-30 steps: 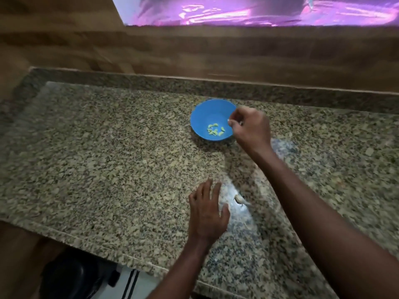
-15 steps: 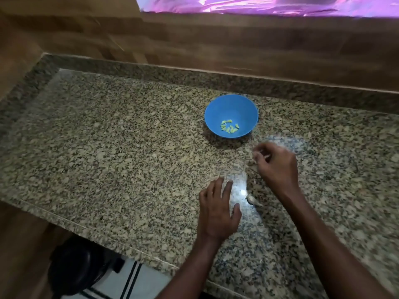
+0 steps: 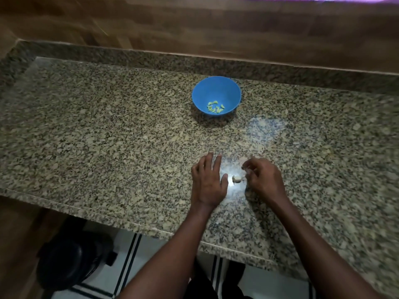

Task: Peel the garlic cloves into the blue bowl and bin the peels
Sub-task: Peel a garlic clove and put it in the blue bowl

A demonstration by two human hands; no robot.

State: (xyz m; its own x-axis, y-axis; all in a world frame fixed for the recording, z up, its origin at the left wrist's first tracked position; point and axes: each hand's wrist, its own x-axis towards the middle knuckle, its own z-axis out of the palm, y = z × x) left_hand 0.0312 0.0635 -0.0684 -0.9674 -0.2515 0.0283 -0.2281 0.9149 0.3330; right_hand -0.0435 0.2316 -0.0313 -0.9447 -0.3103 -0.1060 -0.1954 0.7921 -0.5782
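Note:
The blue bowl [image 3: 216,87] stands on the granite counter [image 3: 108,137] toward the back and holds several peeled, pale yellow-green garlic cloves [image 3: 215,107]. One unpeeled garlic clove [image 3: 236,179] lies on the counter in a bright glare patch between my hands. My left hand [image 3: 208,183] rests flat, fingers spread, just left of that clove and holds nothing. My right hand [image 3: 262,179] is just right of the clove. Its fingers are curled, and a small pale scrap of peel seems pinched at the fingertips.
A wooden wall runs behind the counter's raised granite back edge [image 3: 194,61]. Below the counter's front edge are a dark round container [image 3: 71,262] at the lower left and a white floor with black stripes [image 3: 127,266].
My right hand has drawn back from the bowl's rim to the counter beside the loose clove. My left hand has stayed flat in place. The view has tilted downward.

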